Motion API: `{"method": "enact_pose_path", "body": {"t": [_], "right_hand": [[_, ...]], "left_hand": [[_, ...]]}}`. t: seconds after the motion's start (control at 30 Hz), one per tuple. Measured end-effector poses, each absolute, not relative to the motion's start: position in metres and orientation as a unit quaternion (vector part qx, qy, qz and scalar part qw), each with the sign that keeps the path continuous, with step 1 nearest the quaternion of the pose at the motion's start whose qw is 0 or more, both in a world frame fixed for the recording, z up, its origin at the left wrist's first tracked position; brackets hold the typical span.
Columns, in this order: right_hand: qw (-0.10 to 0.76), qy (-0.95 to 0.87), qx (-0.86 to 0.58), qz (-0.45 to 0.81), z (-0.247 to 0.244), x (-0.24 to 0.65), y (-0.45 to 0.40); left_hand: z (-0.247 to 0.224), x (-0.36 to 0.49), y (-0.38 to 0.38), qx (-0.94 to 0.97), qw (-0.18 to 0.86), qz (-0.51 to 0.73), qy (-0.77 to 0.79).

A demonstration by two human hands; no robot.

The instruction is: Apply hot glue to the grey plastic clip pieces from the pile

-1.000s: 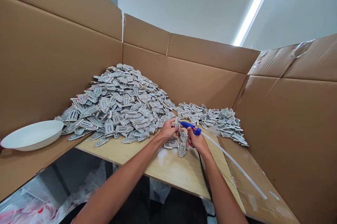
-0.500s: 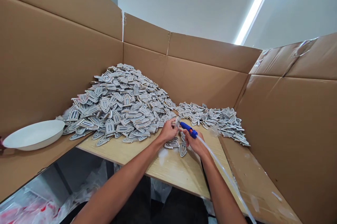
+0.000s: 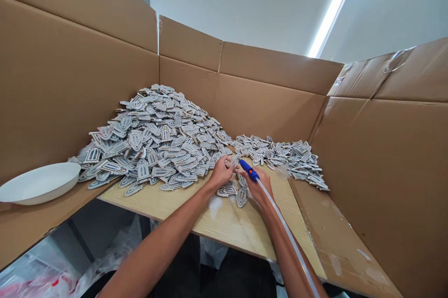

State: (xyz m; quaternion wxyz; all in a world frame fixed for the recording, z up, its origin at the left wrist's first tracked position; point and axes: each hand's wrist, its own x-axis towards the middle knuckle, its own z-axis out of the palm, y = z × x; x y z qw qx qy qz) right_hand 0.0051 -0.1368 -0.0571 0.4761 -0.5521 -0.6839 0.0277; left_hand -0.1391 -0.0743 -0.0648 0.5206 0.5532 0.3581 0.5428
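My left hand (image 3: 222,170) pinches a small grey arched piece (image 3: 234,162) above the wooden board (image 3: 241,228). Closed around a blue air gun (image 3: 249,170) with a clear hose (image 3: 287,230), my right hand (image 3: 259,183) is just right of that piece, the nozzle pointing at it. Below and between the hands, a few loose arched pieces (image 3: 241,197) lie on the board. A tall heap of the same grey pieces (image 3: 168,144) rises to the left, and a lower pile (image 3: 301,162) spreads at the back right.
Cardboard walls (image 3: 273,107) surround the board at the back and sides. A white oval dish (image 3: 40,183) sits at the far left on a cardboard ledge. Plastic bags (image 3: 52,274) are below the board at the lower left.
The view has shifted slightly. The blue tool now points more steeply up and left, its hose lying closer along my right forearm. My left hand still holds a piece.
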Motion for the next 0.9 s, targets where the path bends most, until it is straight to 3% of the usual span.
{"method": "enact_pose_path", "body": {"t": [0.23, 0.5, 0.9], "right_hand": [[0.498, -0.626, -0.594, 0.086, -0.053, 0.009, -0.136], [0.505, -0.594, -0.566, 0.269, -0.057, 0.015, -0.130], [0.486, -0.608, -0.547, 0.307, -0.060, 0.016, -0.130]], "left_hand": [[-0.068, -0.139, -0.069, 0.505, 0.533, 0.554, 0.393], [-0.070, -0.148, -0.060, 0.555, 0.415, 0.592, 0.411], [-0.067, -0.142, -0.062, 0.582, 0.454, 0.570, 0.361]]}}
